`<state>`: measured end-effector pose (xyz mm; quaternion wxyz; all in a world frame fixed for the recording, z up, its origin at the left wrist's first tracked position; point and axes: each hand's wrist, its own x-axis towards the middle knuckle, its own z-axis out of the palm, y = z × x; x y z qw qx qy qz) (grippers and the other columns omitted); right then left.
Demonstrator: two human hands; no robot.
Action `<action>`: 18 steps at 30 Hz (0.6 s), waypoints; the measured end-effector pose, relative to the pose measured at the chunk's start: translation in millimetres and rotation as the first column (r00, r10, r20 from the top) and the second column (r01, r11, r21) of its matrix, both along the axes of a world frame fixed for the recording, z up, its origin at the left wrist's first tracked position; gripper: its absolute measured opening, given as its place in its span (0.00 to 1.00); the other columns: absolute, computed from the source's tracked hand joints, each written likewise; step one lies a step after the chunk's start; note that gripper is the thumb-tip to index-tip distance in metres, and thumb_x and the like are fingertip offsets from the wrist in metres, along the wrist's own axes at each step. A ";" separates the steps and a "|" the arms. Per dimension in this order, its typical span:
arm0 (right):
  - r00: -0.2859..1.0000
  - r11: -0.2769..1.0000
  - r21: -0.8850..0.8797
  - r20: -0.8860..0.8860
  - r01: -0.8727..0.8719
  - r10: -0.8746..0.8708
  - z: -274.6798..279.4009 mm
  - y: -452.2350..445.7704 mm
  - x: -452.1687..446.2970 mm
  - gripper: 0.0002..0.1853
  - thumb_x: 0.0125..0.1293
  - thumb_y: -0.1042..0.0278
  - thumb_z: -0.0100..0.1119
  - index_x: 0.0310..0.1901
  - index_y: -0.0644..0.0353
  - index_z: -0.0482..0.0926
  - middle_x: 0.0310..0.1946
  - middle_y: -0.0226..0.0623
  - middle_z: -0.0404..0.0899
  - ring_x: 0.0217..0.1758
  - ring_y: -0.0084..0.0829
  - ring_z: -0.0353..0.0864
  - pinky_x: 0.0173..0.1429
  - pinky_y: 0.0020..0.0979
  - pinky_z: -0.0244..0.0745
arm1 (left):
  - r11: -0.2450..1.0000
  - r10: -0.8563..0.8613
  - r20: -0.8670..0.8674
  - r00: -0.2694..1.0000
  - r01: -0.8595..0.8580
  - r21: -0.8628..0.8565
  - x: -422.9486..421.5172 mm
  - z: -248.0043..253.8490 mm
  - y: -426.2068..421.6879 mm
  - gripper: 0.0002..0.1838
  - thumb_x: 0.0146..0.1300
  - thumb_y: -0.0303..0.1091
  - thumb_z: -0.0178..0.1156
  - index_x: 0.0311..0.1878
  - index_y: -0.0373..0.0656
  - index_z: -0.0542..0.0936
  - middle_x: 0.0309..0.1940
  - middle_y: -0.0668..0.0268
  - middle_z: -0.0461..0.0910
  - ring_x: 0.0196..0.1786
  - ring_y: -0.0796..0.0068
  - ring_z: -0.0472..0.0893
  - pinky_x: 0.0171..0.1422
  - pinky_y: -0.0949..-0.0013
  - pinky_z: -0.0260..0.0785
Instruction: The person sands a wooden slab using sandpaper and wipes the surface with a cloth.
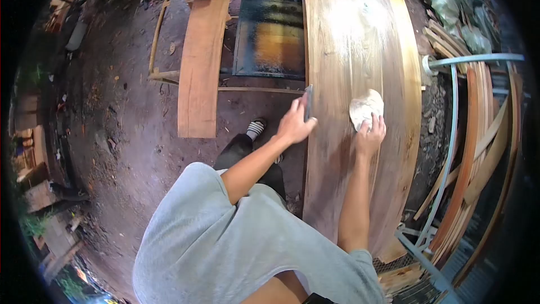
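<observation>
A long brown wooden slab (332,152) stretches away in front of me, its far part shining in the light. My right hand (371,129) presses a crumpled white cloth (367,104) onto the slab's top. At the slab's left edge, my left hand (297,122) is closed round a thin, dark grey flat pad (309,101). The pad stands on its side along that edge; its exact kind is not clear.
Left of the slab lie a dark glossy panel (270,39) and a plank (199,79) on a frame. On the right stand a pale blue metal frame (453,118) and several leaning boards (475,135). Bare soil (124,124) spreads to the left.
</observation>
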<state>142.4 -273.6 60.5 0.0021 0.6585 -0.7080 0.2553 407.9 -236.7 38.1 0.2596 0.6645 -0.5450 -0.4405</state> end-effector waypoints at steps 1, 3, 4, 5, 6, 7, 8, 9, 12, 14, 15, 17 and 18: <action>0.996 0.999 -0.014 -0.086 -0.039 0.038 -5.7 -10.2 3.3 0.22 0.70 0.62 0.61 0.64 0.58 0.82 0.72 0.53 0.73 0.77 0.56 0.67 0.79 0.52 0.61 | 1.000 -0.005 -0.039 0.999 0.005 -0.003 -8.4 3.7 3.4 0.58 0.60 0.55 0.66 0.86 0.43 0.45 0.78 0.43 0.58 0.74 0.36 0.70 0.77 0.48 0.66; 0.992 0.995 0.013 -0.078 -0.096 0.096 -17.0 -35.9 8.2 0.25 0.71 0.59 0.60 0.68 0.54 0.80 0.75 0.52 0.70 0.79 0.58 0.63 0.81 0.56 0.58 | 0.998 -0.042 0.014 0.999 0.043 -0.047 -6.2 1.4 5.0 0.62 0.59 0.59 0.67 0.86 0.41 0.42 0.78 0.41 0.56 0.77 0.36 0.65 0.80 0.49 0.62; 0.987 0.990 0.033 -0.074 -0.138 0.140 -19.0 -45.7 12.0 0.28 0.72 0.56 0.60 0.72 0.51 0.77 0.78 0.52 0.66 0.82 0.59 0.58 0.82 0.59 0.54 | 0.991 -0.092 0.064 0.994 0.098 -0.097 -5.1 -2.9 5.7 0.66 0.58 0.63 0.68 0.86 0.39 0.39 0.78 0.38 0.55 0.80 0.36 0.60 0.83 0.50 0.58; 0.988 0.990 0.042 -0.074 -0.134 0.137 -22.3 -50.4 17.2 0.28 0.72 0.56 0.60 0.72 0.51 0.77 0.78 0.52 0.66 0.82 0.59 0.58 0.82 0.59 0.54 | 0.991 -0.096 0.062 0.993 0.101 -0.088 -5.1 -7.1 6.1 0.66 0.58 0.63 0.68 0.86 0.39 0.39 0.78 0.38 0.55 0.80 0.36 0.60 0.83 0.50 0.58; 0.988 0.986 0.160 -0.145 -0.038 0.061 -27.5 -52.5 24.5 0.31 0.73 0.52 0.59 0.75 0.48 0.72 0.80 0.50 0.63 0.84 0.58 0.55 0.83 0.61 0.50 | 0.981 -0.096 0.103 0.990 0.111 -0.157 -5.3 -11.6 6.6 0.65 0.59 0.60 0.69 0.85 0.38 0.40 0.79 0.38 0.53 0.82 0.36 0.57 0.84 0.51 0.55; 0.974 0.961 0.269 -0.226 0.064 -0.002 -33.9 -55.5 27.2 0.34 0.73 0.48 0.57 0.78 0.46 0.67 0.82 0.49 0.60 0.85 0.58 0.52 0.84 0.64 0.46 | 0.967 -0.090 0.140 0.986 0.120 -0.226 -6.7 -17.3 6.0 0.65 0.59 0.58 0.70 0.85 0.37 0.40 0.80 0.37 0.50 0.83 0.36 0.54 0.86 0.51 0.52; 0.967 0.954 0.290 -0.254 0.072 0.004 -38.2 -55.8 27.6 0.39 0.73 0.42 0.56 0.81 0.46 0.61 0.83 0.47 0.57 0.86 0.57 0.50 0.84 0.67 0.39 | 0.969 -0.093 0.131 0.987 0.120 -0.215 -9.3 -23.0 3.6 0.65 0.59 0.58 0.70 0.85 0.37 0.40 0.80 0.37 0.50 0.83 0.36 0.54 0.86 0.51 0.52; 0.966 0.951 0.301 -0.260 0.074 0.007 -40.9 -58.9 27.7 0.39 0.73 0.42 0.56 0.81 0.46 0.61 0.83 0.47 0.57 0.86 0.57 0.50 0.84 0.67 0.39 | 0.950 -0.072 0.015 0.997 0.073 -0.302 -10.7 -28.7 -1.1 0.63 0.62 0.54 0.69 0.85 0.34 0.39 0.82 0.36 0.46 0.84 0.36 0.51 0.87 0.52 0.50; 0.977 0.957 0.277 -0.214 0.080 -0.020 -41.1 -59.0 30.3 0.43 0.72 0.40 0.58 0.82 0.51 0.59 0.84 0.48 0.56 0.87 0.56 0.48 0.85 0.65 0.37 | 0.929 -0.024 -0.175 0.984 -0.043 -0.367 -24.3 -42.5 -5.4 0.59 0.66 0.46 0.67 0.84 0.29 0.38 0.84 0.34 0.39 0.86 0.36 0.45 0.88 0.52 0.46; 0.970 0.948 0.303 -0.243 0.099 -0.024 -41.3 -59.8 33.5 0.43 0.72 0.40 0.58 0.82 0.51 0.59 0.84 0.48 0.56 0.87 0.56 0.48 0.85 0.65 0.37 | 0.916 0.003 -0.278 0.961 -0.114 -0.384 -27.6 -46.0 -15.1 0.54 0.70 0.42 0.62 0.83 0.24 0.38 0.85 0.34 0.33 0.87 0.38 0.40 0.89 0.53 0.42; 0.967 0.946 0.306 -0.255 0.110 -0.030 -41.1 -63.3 34.9 0.43 0.72 0.39 0.57 0.82 0.52 0.59 0.84 0.49 0.55 0.87 0.56 0.48 0.85 0.65 0.37 | 0.922 0.016 -0.295 0.955 -0.128 -0.366 -28.2 -49.7 -26.2 0.54 0.70 0.42 0.62 0.83 0.24 0.38 0.85 0.34 0.33 0.87 0.38 0.40 0.89 0.53 0.42; 0.963 0.944 0.315 -0.270 0.095 -0.006 -44.3 -63.9 32.5 0.44 0.71 0.39 0.57 0.82 0.53 0.60 0.83 0.51 0.56 0.87 0.56 0.48 0.84 0.65 0.37 | 0.895 0.051 -0.343 0.938 -0.196 -0.401 -20.9 -48.4 -62.5 0.52 0.72 0.44 0.60 0.83 0.24 0.40 0.85 0.35 0.35 0.88 0.39 0.40 0.89 0.53 0.41; 0.965 0.948 0.308 -0.261 0.086 -0.003 -45.2 -64.5 32.9 0.44 0.71 0.39 0.57 0.82 0.54 0.60 0.83 0.52 0.56 0.87 0.57 0.48 0.84 0.65 0.38 | 0.878 0.095 -0.374 0.922 -0.255 -0.405 -15.2 -48.4 -91.6 0.51 0.73 0.45 0.59 0.83 0.24 0.41 0.85 0.35 0.36 0.88 0.39 0.41 0.89 0.53 0.41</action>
